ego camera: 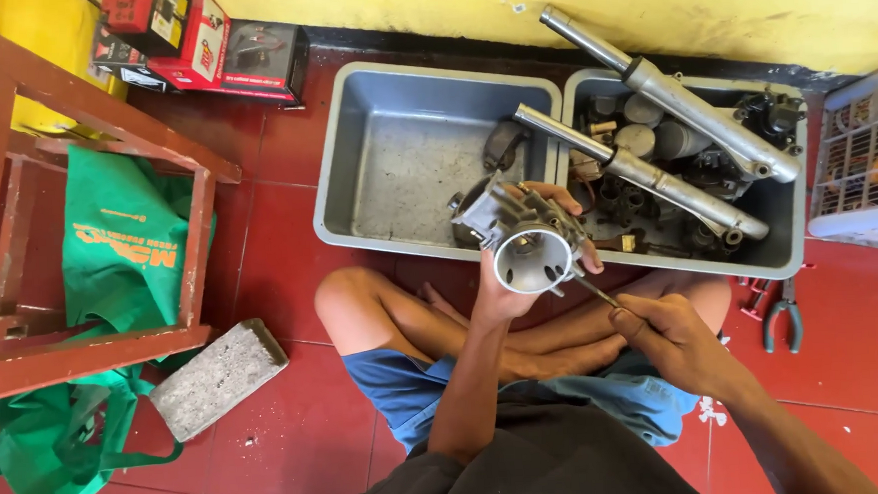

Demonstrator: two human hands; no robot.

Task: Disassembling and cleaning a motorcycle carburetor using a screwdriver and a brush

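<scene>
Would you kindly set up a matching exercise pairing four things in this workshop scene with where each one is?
Things:
1. carburetor
2. fork tubes
3. pliers
4. concrete block

Places:
A. on the red floor tiles beside the right-hand tray
B. on the floor next to the green bag and wooden frame
C. held up in the left hand, with a thin tool in the right hand at its side
D. lying across the right-hand tray of parts

Pairs: 1-C, 2-D, 3-A, 4-B
</scene>
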